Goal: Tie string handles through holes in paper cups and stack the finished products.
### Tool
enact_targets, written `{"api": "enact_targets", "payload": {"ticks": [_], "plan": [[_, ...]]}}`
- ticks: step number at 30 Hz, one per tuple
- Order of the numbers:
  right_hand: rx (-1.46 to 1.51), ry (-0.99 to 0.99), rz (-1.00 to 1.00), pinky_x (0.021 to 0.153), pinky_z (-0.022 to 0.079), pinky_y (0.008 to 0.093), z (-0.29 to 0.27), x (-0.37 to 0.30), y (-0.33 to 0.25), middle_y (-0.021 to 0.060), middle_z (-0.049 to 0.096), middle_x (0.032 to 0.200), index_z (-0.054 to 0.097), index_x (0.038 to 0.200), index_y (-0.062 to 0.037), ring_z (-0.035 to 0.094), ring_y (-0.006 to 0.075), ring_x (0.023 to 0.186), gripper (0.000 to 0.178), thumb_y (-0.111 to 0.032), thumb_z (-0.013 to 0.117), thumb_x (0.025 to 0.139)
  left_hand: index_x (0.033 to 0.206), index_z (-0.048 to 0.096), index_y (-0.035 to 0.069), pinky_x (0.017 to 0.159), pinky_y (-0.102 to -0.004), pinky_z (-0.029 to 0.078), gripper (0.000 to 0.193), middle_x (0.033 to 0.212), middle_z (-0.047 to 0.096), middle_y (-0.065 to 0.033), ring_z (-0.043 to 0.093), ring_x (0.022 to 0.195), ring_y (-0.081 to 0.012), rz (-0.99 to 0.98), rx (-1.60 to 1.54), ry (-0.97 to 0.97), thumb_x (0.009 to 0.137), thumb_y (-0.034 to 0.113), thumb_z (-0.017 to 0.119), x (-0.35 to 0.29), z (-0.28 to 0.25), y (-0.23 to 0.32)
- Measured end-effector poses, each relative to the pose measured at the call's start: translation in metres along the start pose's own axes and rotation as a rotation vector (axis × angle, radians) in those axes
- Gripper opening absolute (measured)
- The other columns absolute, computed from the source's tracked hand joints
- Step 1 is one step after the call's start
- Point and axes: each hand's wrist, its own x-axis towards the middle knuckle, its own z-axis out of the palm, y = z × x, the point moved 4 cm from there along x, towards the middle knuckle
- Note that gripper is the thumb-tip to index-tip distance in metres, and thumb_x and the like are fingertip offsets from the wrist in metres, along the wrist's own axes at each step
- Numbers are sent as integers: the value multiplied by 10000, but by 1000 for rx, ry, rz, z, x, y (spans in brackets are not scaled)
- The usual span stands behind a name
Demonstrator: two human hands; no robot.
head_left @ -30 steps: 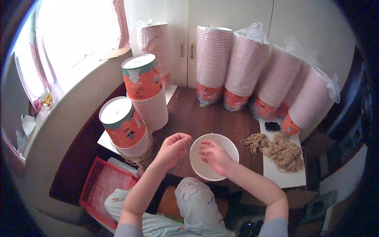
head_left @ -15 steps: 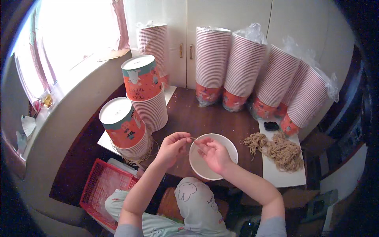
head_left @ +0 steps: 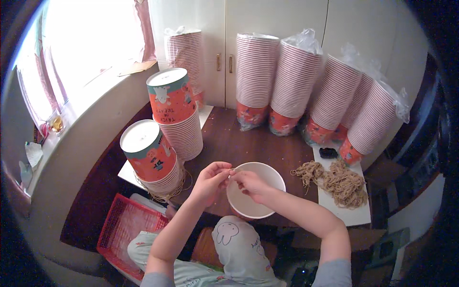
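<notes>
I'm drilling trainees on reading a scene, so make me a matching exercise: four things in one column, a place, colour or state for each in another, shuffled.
Things
1. Basket
2. Twine heap
3. Cup at the hands
4. Right hand

Descriptions
A. Tan and tangled, on the right side
B. Fingertips close to the left hand
C. Red, at lower left
D. White inside, mouth upward

Pairs: 1-C, 2-A, 3-D, 4-B
</notes>
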Motion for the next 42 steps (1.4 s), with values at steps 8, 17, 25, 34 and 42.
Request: {"api": "enact_targets", "payload": {"ticks": [8,17,25,34,42], "plan": [[371,-53,-176,633,344,270,-9,-2,-14,18,548,753,525,816,-115,504,122,726,75,-125,520,743,997,465,10,526,-170,403,170,846,595,-66,487,599,-58,5,29,66,837,57,499,-1,-10,3],[456,-291,-626,754,417,270,-11,-44,-81,66,557,824,519,908,-42,529,157,785,148,-46,455,775,969,535,-11,513,-186,407,158,830,600,-58,489,583,-69,68,325,43,829,46,489,4,-1,7],[-93,-93,-743,796,408,243,-11,-31,-93,58,556,926,517,958,-14,520,132,890,164,-40,443,814,935,595,-19,584,-220,456,191,741,598,-58,542,649,-95,46,820,-207,793,75,508,1,18,6],[-820,169,-682,673,465,277,-20,-53,-63,82,588,802,498,1000,-27,578,152,731,256,-133,561,776,941,579,-20,623,-199,456,174,767,592,-45,550,688,-80,-97,539,-209,824,96,526,-1,5,11],[-729,120,-725,562,429,243,-6,-59,-49,65,590,705,577,815,-3,532,97,609,147,-134,610,757,916,548,-36,668,-207,468,137,816,590,-65,580,741,-108,-125,396,-202,817,58,534,-1,8,15]]}}
